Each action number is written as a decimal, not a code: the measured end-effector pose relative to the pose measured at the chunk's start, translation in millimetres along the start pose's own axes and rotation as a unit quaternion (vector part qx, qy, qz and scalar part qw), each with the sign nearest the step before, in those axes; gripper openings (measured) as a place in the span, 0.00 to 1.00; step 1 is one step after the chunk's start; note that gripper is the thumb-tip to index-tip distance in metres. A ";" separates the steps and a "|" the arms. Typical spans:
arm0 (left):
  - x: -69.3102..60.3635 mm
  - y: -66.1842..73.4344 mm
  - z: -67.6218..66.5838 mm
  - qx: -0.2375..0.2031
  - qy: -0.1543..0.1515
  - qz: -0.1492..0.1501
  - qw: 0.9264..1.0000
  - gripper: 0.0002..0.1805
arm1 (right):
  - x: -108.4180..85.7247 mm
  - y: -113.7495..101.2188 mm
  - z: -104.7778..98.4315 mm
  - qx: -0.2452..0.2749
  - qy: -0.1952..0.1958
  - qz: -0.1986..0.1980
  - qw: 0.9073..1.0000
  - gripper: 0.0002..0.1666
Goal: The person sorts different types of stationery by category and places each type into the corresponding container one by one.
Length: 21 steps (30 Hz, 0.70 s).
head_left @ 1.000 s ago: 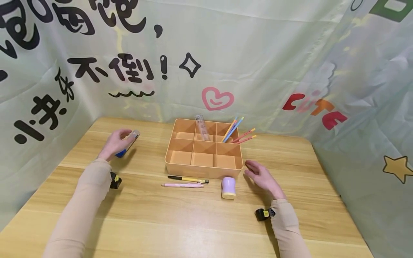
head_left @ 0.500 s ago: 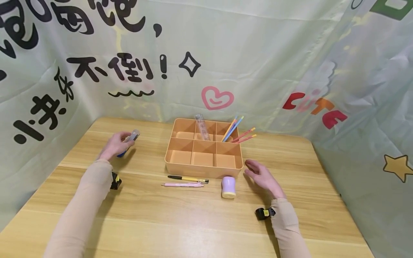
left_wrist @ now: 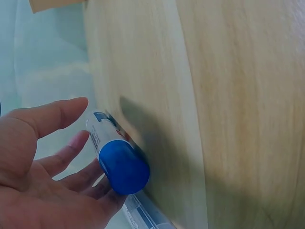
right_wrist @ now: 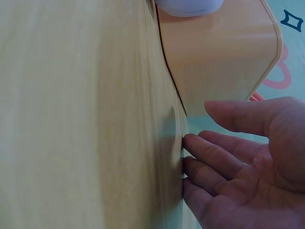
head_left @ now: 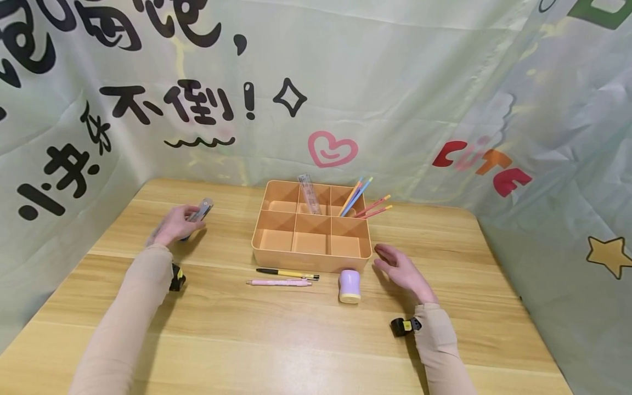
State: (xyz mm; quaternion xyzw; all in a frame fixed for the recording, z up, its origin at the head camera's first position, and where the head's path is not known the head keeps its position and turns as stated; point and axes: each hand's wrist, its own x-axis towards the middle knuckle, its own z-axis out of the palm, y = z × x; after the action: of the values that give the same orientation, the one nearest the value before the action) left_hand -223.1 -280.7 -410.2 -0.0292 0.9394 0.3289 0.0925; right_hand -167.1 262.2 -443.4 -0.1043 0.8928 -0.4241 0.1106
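In the head view my left hand [head_left: 175,225] is at the table's left side, beside a slim grey object [head_left: 201,209] whose blue end is mostly hidden. The left wrist view shows a white tube with a blue cap [left_wrist: 125,167] next to my relaxed fingers, with the thumb apart from it. A clear, flat item [left_wrist: 143,213] shows beneath the cap. My right hand [head_left: 404,273] rests with loosely bent fingers on the table, just right of an orange compartment box [head_left: 311,260]; it holds nothing.
A clear ruler [head_left: 309,195] and several coloured sticks [head_left: 356,197] stand in the box's back compartments. In front lie a yellow-black pen [head_left: 288,274] and a pink pen [head_left: 278,283]. A purple container [head_left: 349,286] is near the right front corner. Printed cloth [head_left: 395,109] hangs behind.
My left hand has moved slightly back toward the front left, lower over the slim object, covering more of its blue end. My right hand has stayed in place.
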 end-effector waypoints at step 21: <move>-1.1 -4.3 20.1 0.015 0.101 0.025 0.994 0.30 | -0.7 -2.4 -0.2 0.006 -0.005 0.002 1.000 0.34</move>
State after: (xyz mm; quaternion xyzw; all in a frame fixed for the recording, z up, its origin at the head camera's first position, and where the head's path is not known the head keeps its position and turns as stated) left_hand -218.5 -271.5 -428.1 -0.0374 0.9492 0.3121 -0.0110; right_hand -166.3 261.0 -441.4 -0.1037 0.8900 -0.4285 0.1166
